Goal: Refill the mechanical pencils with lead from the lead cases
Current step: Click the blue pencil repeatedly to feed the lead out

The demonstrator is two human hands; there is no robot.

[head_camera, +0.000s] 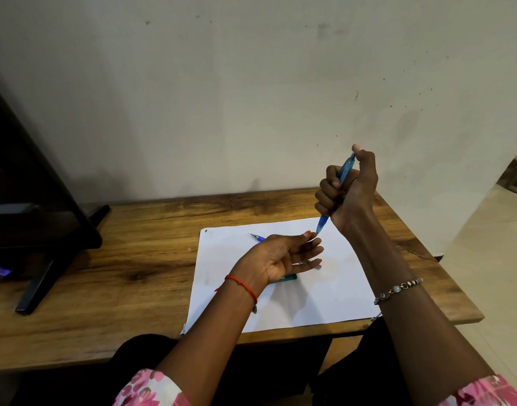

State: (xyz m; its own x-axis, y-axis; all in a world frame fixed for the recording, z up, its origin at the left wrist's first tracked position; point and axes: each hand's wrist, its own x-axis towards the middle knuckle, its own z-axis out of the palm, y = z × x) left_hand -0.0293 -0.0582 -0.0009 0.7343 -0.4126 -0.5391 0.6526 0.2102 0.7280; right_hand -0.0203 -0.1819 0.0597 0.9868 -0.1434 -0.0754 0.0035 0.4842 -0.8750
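My right hand (349, 187) grips a blue mechanical pencil (345, 168) in a fist, tip pointing down, thumb on its top end. The pencil's tip (320, 228) touches the fingertip of my left hand (283, 254), which is held palm up with relaxed fingers over a white sheet of paper (333, 288). A second blue pencil (257, 237) lies on the paper behind my left hand. A green lead case (289, 277) shows partly under that hand. A thin metal-tipped item (317, 266) lies beside my left fingers.
The paper lies on a wooden table (119, 259) against a pale wall. A black stand with slanted legs (43, 230) occupies the table's left side. The table's right edge drops to a tiled floor (491, 259).
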